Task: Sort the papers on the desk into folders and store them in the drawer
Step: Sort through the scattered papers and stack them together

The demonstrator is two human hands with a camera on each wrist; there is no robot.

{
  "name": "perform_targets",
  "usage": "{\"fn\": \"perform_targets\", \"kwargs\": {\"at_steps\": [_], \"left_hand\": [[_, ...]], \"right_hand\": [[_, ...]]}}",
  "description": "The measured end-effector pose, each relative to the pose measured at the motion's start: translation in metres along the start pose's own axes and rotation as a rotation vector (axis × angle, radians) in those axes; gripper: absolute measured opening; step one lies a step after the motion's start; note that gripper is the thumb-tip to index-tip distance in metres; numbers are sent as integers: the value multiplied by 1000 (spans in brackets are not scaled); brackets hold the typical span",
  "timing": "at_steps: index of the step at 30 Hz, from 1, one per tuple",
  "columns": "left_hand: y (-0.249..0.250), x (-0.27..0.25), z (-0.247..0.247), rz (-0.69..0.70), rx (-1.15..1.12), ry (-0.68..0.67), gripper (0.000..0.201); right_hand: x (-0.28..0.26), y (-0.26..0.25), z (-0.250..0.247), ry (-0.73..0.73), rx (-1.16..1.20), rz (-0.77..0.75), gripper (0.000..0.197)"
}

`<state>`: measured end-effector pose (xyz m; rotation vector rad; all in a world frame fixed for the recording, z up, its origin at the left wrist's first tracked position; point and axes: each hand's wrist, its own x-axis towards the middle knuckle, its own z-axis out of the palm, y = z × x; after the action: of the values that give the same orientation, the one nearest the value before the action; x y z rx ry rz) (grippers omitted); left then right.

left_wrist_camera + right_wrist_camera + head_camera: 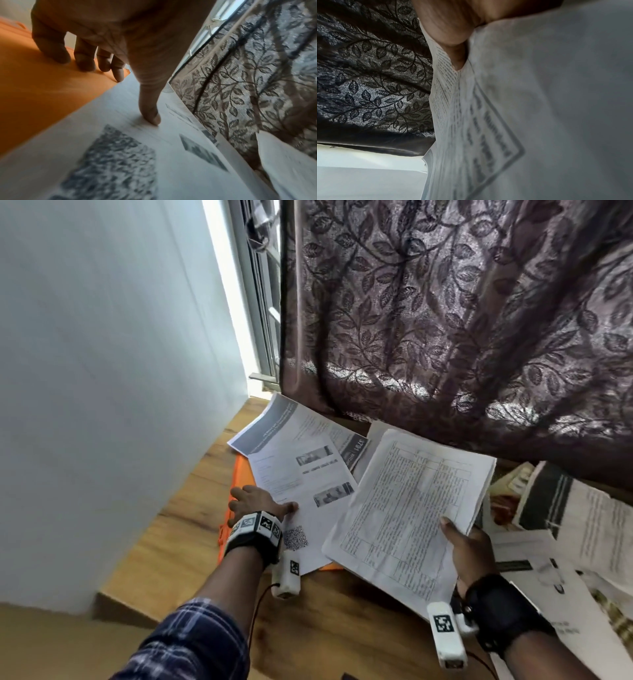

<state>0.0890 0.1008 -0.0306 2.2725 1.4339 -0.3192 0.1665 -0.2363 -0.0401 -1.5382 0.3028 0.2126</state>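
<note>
— Right hand first: what has it got?
— Thumb on top, fingers underneath, pinching the stack of table-printed sheets lifted off the desk.
— And the left hand?
— Spread, fingertips pressing the orange folder near the desk's left edge, thumb on the printed page lying over it.
— Other papers?
— Loose sheets lie along the right edge.

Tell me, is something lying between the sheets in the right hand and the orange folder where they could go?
Yes. A printed page covers most of the orange folder, pinned by the left hand. The right hand holds the table sheets above it.
</note>
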Motion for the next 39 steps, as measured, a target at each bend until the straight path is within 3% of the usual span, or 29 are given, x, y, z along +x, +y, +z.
{"fn": "perform_targets", "kwargs": {"at_steps": [8,16,18,20,25,32,39], "left_hand": [[10,4,0,-44,-111,8,111],[-4,7,-2,280,-277,39,40],[-14,10,-3,380,-395,86,30],[-24,7,-7,431,-517,112,28],[-46,-1,-17,362,-879,26,33],[-32,-10,-19,476,-1019,-117,31],[-23,-5,-26,510,-1060,-139,34]], "right_hand": [[15,0,-11,-69,-63,21,26],[25,4,-25,-99,-128,21,28],[28,3,-27,-103,-125,32,29],[32,2,-30,-104,-126,27,28],[39,-6,-36,-128,-119,-25,27],[40,-22,-32,-198,-213,-148,28],[58,-36,-37,-70,-263,-173,24]]}}
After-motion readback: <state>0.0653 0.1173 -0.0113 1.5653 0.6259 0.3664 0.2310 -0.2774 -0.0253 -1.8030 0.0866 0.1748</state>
